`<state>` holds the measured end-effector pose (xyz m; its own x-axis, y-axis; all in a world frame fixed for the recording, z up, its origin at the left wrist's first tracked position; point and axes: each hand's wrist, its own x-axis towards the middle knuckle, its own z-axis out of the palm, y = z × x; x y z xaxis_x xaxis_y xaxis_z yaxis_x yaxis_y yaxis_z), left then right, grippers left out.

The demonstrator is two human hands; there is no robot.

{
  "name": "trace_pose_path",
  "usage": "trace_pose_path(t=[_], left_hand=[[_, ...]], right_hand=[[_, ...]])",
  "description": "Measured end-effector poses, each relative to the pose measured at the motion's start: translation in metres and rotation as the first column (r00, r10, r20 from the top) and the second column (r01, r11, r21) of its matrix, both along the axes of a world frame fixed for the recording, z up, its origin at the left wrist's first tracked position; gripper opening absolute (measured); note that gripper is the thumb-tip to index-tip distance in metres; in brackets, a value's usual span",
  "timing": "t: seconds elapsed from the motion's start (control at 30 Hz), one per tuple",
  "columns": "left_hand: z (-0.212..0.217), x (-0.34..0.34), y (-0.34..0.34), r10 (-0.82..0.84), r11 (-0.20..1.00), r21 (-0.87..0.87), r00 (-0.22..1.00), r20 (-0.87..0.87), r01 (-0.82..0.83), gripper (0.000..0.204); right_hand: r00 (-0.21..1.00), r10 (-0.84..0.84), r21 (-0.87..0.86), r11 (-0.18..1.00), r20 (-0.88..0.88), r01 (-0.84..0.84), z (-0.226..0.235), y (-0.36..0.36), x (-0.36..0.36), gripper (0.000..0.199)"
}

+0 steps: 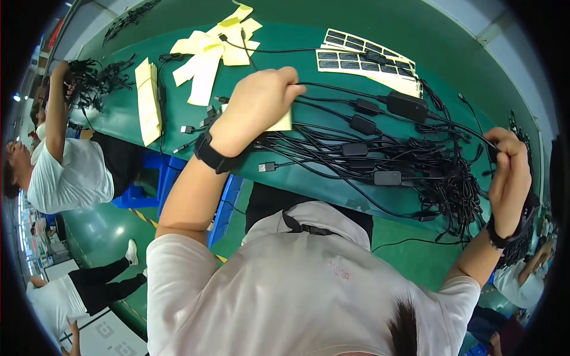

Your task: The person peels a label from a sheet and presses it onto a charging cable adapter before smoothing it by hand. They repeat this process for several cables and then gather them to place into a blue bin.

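A black cable with a small rectangular box along its length stretches between my hands above the table. My left hand is closed round the cable near one end, with a USB plug end trailing past it toward the yellow strips. At the far right, my right hand pinches the same cable between thumb and fingers. Beneath it lies a pile of similar black cables, several with inline boxes. Some USB plugs point left, close to my left wrist.
Label sheets with dark stickers lie at the back of the green table. Yellow paper strips are heaped back left, beside a yellow bundle. A co-worker reaches toward more cables at left. A blue stool stands there.
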<state>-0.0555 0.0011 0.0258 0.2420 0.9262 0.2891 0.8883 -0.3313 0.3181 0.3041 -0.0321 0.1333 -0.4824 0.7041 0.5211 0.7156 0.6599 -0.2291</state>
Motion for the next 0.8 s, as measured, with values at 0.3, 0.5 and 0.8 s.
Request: trace_pose_path(t=[0.3, 0.5, 0.8], left_hand=[[0.055, -0.02, 0.0, -0.108, 0.8, 0.572, 0.894, 0.436, -0.182, 0.011], [0.079, -0.035, 0.016, -0.074, 0.657, 0.753, 0.997, 0.0, 0.049, 0.01], [-0.018, -0.054, 0.063, -0.097, 0.939, 0.27, 0.919, -0.383, 0.211, 0.026]], right_hand=[[0.997, 0.0, -0.133, 0.991, -0.072, -0.009, 0.001, 0.018, 0.004, 0.017], [0.994, 0.063, -0.267, 0.963, 0.089, -0.037, -0.004, 0.028, 0.021, 0.016], [0.915, 0.099, -0.327, 0.944, 0.392, 0.038, -0.077, 0.099, 0.025, 0.019]])
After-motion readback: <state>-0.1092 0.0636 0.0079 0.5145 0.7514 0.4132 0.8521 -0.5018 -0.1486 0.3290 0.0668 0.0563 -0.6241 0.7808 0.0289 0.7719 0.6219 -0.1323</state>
